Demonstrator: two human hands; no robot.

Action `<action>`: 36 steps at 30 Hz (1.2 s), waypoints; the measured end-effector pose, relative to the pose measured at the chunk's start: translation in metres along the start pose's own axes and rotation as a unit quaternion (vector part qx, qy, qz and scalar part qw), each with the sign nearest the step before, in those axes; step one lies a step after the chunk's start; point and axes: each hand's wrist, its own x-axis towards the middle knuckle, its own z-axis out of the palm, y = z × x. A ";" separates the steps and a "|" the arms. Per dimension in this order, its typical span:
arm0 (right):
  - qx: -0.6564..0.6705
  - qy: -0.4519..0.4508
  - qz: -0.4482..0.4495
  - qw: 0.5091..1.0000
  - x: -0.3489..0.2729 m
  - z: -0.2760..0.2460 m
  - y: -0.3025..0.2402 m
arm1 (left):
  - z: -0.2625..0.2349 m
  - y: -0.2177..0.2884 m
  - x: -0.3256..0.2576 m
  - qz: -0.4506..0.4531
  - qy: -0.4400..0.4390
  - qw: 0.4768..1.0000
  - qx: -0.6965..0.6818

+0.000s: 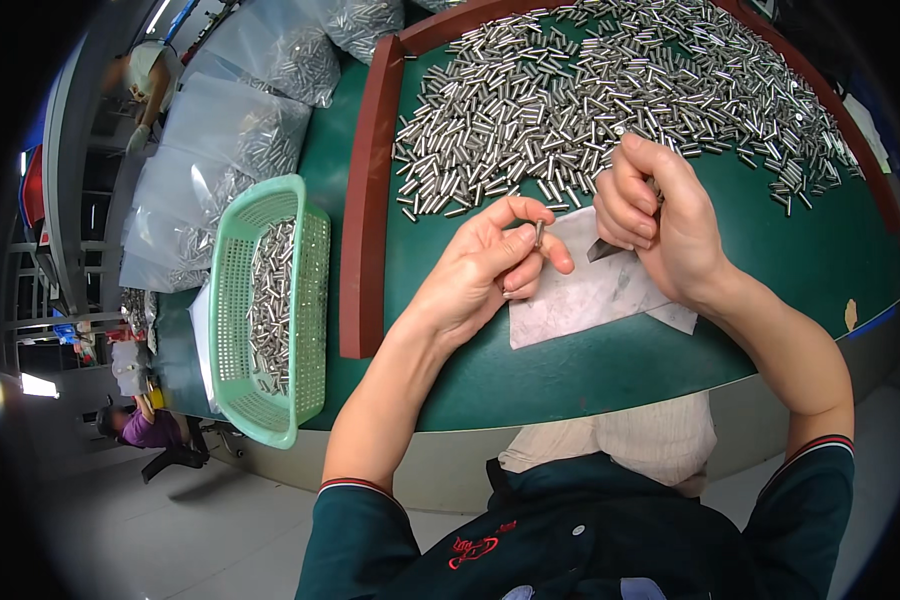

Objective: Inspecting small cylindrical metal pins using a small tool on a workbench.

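- Held pin: silver-grey.
- Held tool: dark grey.
- Loose pins: bright silver, streaked with darker grey.
- Tabletop: deep green.
- Raised border: brownish red.
- Cloth: greyish white, blotched with grey smudges.
- Basket: pale mint green, its wall patterned with a grid of small holes.
- Plastic bags: cloudy, whitish, see-through.
- Sleeve: dark bluish green, hem striped red and white.
- Embroidery: red, on a dark shirt.
- Trousers: cream.
- Co-worker's top: purple.
- Floor: pale grey.
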 end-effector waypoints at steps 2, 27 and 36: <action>-0.003 0.003 0.000 1.000 0.000 0.001 0.000 | -0.004 0.001 -0.001 -0.008 -0.013 0.999 -0.050; -0.017 -0.004 -0.008 1.000 -0.003 -0.001 0.000 | -0.003 -0.005 0.016 0.217 0.278 0.651 0.672; -0.031 -0.011 -0.012 0.999 -0.003 0.000 0.001 | -0.003 0.006 0.008 0.156 0.239 0.891 0.352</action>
